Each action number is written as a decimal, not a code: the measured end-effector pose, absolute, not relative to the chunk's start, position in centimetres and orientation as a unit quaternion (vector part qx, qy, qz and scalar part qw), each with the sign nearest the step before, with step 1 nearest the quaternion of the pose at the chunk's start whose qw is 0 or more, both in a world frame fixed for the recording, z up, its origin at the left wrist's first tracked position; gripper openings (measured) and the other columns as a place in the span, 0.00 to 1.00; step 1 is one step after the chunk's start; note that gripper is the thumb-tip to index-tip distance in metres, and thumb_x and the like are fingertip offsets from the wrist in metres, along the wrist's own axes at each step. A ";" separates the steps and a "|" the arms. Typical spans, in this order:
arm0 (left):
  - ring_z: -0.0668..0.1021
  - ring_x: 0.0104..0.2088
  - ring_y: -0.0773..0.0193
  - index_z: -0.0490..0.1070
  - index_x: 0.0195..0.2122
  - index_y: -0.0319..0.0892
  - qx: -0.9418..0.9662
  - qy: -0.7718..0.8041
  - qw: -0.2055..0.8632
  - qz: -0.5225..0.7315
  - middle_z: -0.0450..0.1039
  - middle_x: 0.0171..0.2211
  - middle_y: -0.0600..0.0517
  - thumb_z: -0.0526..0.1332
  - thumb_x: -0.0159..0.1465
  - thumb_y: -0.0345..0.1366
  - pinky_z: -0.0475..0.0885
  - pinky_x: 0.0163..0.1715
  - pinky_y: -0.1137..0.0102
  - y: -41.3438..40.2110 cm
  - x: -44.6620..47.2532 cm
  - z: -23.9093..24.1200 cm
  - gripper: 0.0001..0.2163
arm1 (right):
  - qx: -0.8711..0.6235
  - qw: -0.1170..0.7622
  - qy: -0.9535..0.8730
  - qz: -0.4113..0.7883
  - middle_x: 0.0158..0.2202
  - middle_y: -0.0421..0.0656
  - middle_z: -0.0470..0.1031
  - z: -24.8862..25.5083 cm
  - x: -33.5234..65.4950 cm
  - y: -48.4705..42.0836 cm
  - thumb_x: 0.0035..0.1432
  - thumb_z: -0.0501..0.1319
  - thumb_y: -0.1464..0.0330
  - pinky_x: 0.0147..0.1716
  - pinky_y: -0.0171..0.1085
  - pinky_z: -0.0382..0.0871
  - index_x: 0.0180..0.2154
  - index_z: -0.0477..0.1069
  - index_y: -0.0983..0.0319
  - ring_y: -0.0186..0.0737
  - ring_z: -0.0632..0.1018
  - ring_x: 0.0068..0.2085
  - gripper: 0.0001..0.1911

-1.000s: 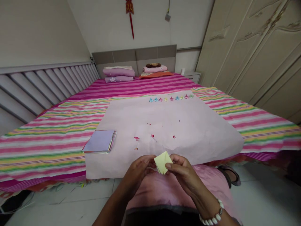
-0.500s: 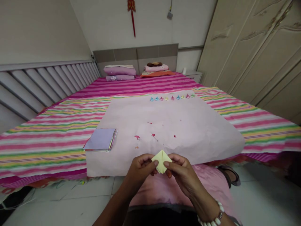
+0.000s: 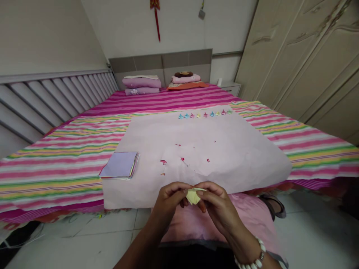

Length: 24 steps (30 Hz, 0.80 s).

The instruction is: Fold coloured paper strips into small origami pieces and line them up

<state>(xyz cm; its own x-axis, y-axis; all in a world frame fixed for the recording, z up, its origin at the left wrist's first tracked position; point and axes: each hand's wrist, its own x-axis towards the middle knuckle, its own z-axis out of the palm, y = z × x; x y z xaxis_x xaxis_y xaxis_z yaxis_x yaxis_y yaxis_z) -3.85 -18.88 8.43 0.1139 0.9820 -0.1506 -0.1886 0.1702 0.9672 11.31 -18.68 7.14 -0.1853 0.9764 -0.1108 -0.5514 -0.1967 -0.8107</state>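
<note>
1. Yellow folded paper (image 3: 193, 195): pinched between the fingertips of both hands, above the pink lap, just in front of the near edge of the bed (image 3: 56, 149).
2. Closed on its left side, fingers curled over it: left hand (image 3: 171, 198). Closed on its right side in the same manner: right hand (image 3: 217, 203), with a beaded bracelet (image 3: 259, 254) at the wrist.
3. A second ago shown broad, as a flat diamond; now tipped edge-on and mostly covered by the fingers, only a thin pale strip visible. Probably a crease pressed or the piece turned; cannot tell which.
4. Just beyond the hands: pale pink sheet (image 3: 224, 149) spread on the bed, with some red scraps (image 3: 182, 160).
5. Ahead and left of the left hand: stack of coloured sheets (image 3: 120, 165), not touched. Far ahead, well apart from both hands: row of small folded pieces (image 3: 204, 114).
</note>
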 end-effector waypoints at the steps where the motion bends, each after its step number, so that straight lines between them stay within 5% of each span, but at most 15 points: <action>1: 0.71 0.22 0.70 0.79 0.29 0.39 0.426 0.459 0.611 0.484 0.73 0.20 0.53 0.63 0.54 0.31 0.65 0.24 0.74 -19.0 -3.8 8.4 0.06 | -0.325 0.545 -0.312 0.707 0.19 0.39 0.73 7.1 11.3 -18.7 0.43 0.67 0.73 0.19 0.31 0.57 0.26 0.78 0.63 0.28 0.66 0.18 0.03; 11: 0.71 0.23 0.68 0.78 0.26 0.37 0.465 0.463 0.580 0.483 0.71 0.18 0.52 0.64 0.57 0.39 0.65 0.26 0.72 -19.3 -3.6 8.5 0.10 | -0.273 0.543 -0.289 0.740 0.22 0.39 0.73 6.8 11.2 -18.6 0.44 0.62 0.74 0.21 0.31 0.60 0.24 0.76 0.62 0.31 0.70 0.20 0.04; 15: 0.71 0.21 0.68 0.76 0.23 0.39 0.469 0.484 0.548 0.495 0.72 0.18 0.54 0.71 0.47 0.36 0.65 0.23 0.73 -19.2 -3.2 8.4 0.08 | -0.257 0.536 -0.316 0.740 0.23 0.41 0.72 6.8 11.3 -18.8 0.49 0.63 0.67 0.25 0.34 0.64 0.27 0.75 0.63 0.35 0.71 0.24 0.06; 20: 0.72 0.23 0.68 0.74 0.25 0.40 0.512 0.478 0.515 0.494 0.74 0.21 0.53 0.69 0.51 0.35 0.66 0.24 0.73 -19.5 -3.5 8.6 0.06 | -0.330 0.537 -0.358 0.688 0.23 0.38 0.72 6.3 11.2 -18.8 0.47 0.69 0.66 0.28 0.33 0.64 0.37 0.75 0.61 0.33 0.71 0.25 0.13; 24: 0.70 0.23 0.70 0.75 0.26 0.40 0.535 0.501 0.472 0.490 0.73 0.23 0.54 0.69 0.50 0.32 0.65 0.24 0.74 -19.8 -3.8 8.9 0.05 | -0.373 0.545 -0.377 0.649 0.22 0.37 0.70 6.2 11.1 -18.7 0.43 0.71 0.66 0.28 0.34 0.63 0.34 0.75 0.61 0.34 0.70 0.26 0.14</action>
